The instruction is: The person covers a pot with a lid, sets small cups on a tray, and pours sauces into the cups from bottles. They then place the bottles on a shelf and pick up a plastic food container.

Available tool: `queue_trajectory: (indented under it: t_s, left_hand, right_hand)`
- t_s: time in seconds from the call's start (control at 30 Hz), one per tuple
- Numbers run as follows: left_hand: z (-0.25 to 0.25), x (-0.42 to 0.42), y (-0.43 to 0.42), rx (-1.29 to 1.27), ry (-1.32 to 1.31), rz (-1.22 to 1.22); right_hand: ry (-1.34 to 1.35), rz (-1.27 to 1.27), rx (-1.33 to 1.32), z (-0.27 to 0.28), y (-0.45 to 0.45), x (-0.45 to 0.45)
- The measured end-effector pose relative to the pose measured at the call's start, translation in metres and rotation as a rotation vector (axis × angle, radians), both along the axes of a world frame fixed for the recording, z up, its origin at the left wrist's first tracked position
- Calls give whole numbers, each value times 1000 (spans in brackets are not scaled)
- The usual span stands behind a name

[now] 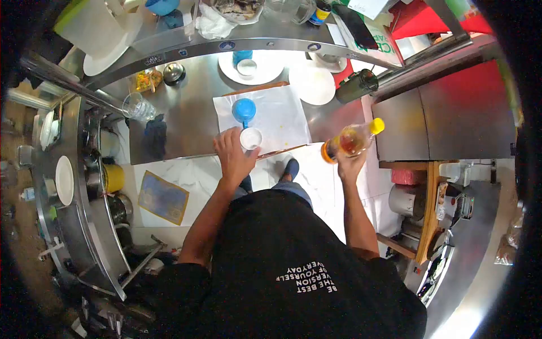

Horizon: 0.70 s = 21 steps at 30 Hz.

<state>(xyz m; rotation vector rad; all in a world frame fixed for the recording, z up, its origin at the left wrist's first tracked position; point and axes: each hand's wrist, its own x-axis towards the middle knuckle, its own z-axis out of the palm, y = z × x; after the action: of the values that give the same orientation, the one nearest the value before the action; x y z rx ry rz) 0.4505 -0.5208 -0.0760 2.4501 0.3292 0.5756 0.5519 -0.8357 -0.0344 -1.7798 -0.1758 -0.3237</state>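
At the counter [192, 133] edge, my half-curled left hand [230, 155] is holding a white cup [252, 138], my right hand [351, 165] gripping an amber bottle [354, 140].

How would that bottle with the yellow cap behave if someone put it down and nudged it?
The bottle may tip if nudged upright, being taller than wide. Laid down, its rounded sides could let it roll. The amber liquid inside would probably slosh, shifting its weight.

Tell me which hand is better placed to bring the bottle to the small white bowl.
Probably the right hand: it grips the yellow-capped bottle. The left hand is right at the small white bowl, so it seems better placed to steady that.
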Motion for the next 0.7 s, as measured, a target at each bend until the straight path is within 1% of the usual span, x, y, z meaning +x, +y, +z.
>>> queue_trajectory:
  t_s: [0.1, 0.13, 0.23, 0.27, 0.3, 0.33, 0.37, 0.4, 0.43, 0.47, 0.5, 0.57, 0.7]
  left_hand:
    - [-15, -11, 13, -26, -84, 6]
    - [-11, -18, 17, -13, -131, 24]
    - [-14, -40, 32, -15, -35, 103]
    - [-16, -48, 36, -4, -51, 136]
    - [-21, -57, 40, 5, -69, 167]
    - [-38, -66, 48, 24, -108, 205]
    - [-39, -74, 53, -14, -84, 194]
    - [-35, -81, 54, -63, -14, 257]
    - [-47, -89, 60, -41, 20, 294]
    - [-39, -93, 57, -60, 11, 333]
    - [-38, -96, 62, -46, 33, 315]
    - [-43, -98, 67, -37, 78, 328]
    - [-21, -77, 66, -14, -20, 283]
  right_hand:
    - [-111, -96, -8, -6, -6, 34]
    - [-153, -127, -9, -8, -5, 45]
    - [-127, -198, 29, -16, -1, 63]
    - [-138, -185, 111, -27, -2, 67]
    - [-120, -196, 80, -34, -3, 67]
    - [-114, -206, 49, -38, -3, 70]
    - [-105, -221, 16, -45, -4, 69]
    - [-60, -197, 51, -58, -6, 69]
    - [-56, -254, 88, -57, -2, 68]
    - [4, -271, 45, -55, -2, 67]
    - [71, -287, 3, -54, -4, 64]
    - [54, -272, 25, -52, -2, 64]
    - [66, -179, 78, -52, -4, 58]
